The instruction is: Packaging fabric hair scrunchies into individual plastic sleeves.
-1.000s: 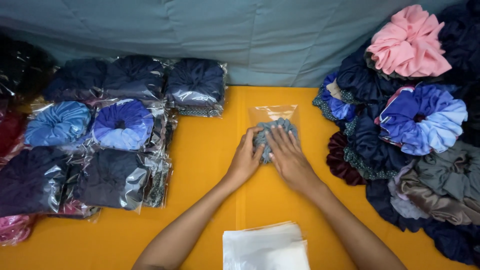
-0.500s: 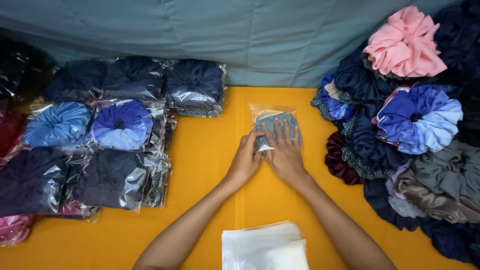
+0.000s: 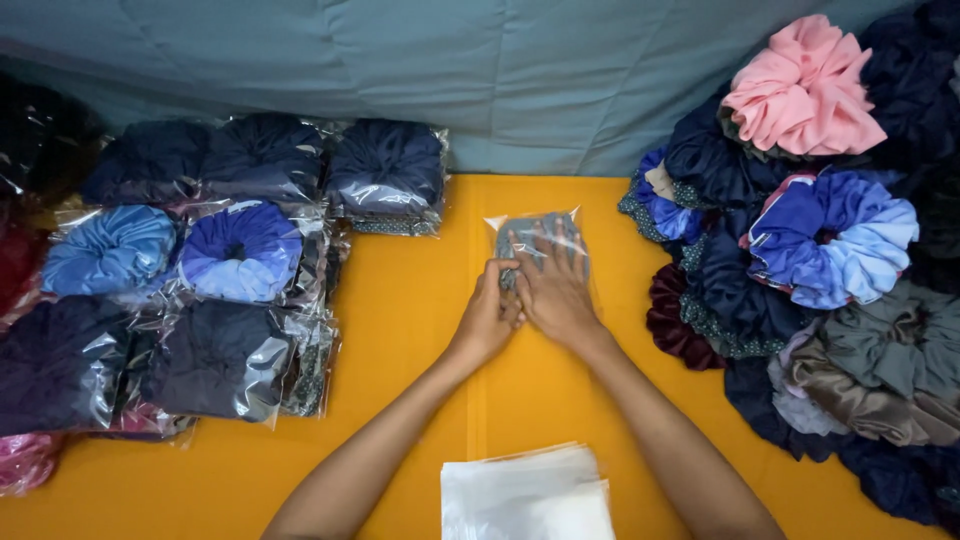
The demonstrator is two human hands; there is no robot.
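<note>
Head view, centre of an orange table [image 3: 400, 330]; a clear plastic bag [image 3: 536, 235] holding a grey-green patterned scrunchie [image 3: 520, 238] lies flat, just toward 12 o'clock from both hands. Right hand [image 3: 556, 295]: fingers spread, pressing down on the bag and scrunchie. Left hand [image 3: 488, 312]: fingers curled at the bag's near edge, at 9 o'clock of the right; whether they pinch the film cannot be told. Likely faults: the slick film may slide on the table under uneven pressure; the bulky fabric may spring back and push out of the open end; trapped air may keep the bag puffed. The scrunchie appears soft, gathered, compressed; the bag thin, glossy, wrinkled. Bagged scrunchies [image 3: 240, 250] at 9 o'clock; loose scrunchies [image 3: 830, 235] at 3 o'clock; a stack of empty bags [image 3: 525, 495] at 6 o'clock.
</note>
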